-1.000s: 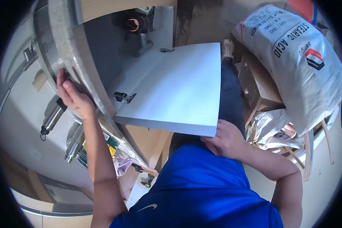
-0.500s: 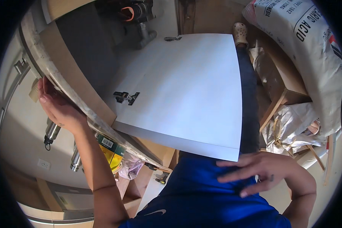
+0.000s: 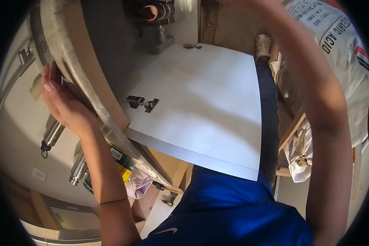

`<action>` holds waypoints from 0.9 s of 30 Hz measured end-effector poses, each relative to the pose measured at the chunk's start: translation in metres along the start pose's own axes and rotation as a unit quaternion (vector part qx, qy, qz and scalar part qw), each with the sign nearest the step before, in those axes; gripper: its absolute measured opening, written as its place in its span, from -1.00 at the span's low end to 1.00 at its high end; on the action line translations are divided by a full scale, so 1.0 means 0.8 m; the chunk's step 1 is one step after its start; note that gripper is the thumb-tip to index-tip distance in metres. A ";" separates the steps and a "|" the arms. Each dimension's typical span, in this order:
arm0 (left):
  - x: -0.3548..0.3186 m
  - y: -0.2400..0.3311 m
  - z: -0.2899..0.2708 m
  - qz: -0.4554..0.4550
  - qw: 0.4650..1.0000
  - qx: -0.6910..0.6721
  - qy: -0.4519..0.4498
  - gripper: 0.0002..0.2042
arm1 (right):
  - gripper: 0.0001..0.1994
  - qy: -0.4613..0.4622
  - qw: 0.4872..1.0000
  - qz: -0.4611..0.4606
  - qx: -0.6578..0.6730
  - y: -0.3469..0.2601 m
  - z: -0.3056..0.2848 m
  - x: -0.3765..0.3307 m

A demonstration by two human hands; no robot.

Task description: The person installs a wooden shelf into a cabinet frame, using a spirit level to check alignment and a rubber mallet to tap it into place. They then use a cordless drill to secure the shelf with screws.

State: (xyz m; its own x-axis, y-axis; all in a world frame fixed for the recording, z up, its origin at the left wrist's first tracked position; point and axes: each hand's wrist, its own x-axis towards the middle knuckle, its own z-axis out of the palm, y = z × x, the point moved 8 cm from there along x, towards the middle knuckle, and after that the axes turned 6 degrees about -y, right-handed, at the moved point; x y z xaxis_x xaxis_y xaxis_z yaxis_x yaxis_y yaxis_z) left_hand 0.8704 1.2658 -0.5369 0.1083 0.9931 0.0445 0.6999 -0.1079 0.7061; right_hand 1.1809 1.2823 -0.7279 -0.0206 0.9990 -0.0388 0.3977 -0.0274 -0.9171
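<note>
A white cabinet door (image 3: 201, 106) stands swung out in front of me, its near edge over my lap. A metal hinge (image 3: 145, 103) is fixed near its left side and another hinge (image 3: 192, 46) at its far end. My left hand (image 3: 67, 102) lies against the edge of the countertop (image 3: 80, 78), fingers stretched out, holding nothing I can see. My right forearm (image 3: 322, 102) reaches up past the door's right side, and the right hand is beyond the top of the picture. Inside the dark cabinet, a grey pipe fitting (image 3: 163, 39) shows.
A large white printed sack (image 3: 336, 45) is at the far right, above a crumpled white bag (image 3: 299, 158). Steel bottles (image 3: 53, 135) and a green and yellow box (image 3: 125, 166) stand left of my forearm. A clog-shod foot (image 3: 263, 46) rests beyond the door.
My right hand has gone from the door's near right corner up and out of the picture. The view has shifted slightly; my left hand stays at the countertop edge.
</note>
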 end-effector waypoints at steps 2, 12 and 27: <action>-0.005 0.001 0.001 0.006 0.998 -0.038 0.039 -0.42 | -0.37 -0.006 0.995 -0.010 -0.097 -0.003 0.057 0.053; -0.011 -0.003 -0.009 0.011 0.995 -0.034 0.091 -0.17 | -0.50 -0.220 0.959 0.038 -0.173 0.036 0.319 0.087; 0.001 -0.005 -0.008 -0.001 0.994 0.082 0.065 -0.10 | -0.57 -0.142 0.943 -0.012 -0.300 0.035 0.391 0.213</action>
State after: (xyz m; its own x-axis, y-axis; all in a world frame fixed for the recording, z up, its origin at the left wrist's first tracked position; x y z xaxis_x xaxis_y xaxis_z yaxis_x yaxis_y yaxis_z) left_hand 0.8632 1.2670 -0.5347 0.0221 0.9898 0.1409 0.8074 -0.1008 0.5813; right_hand 0.9017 1.4414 -0.8847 -0.2473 0.9472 -0.2041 0.8403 0.1048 -0.5319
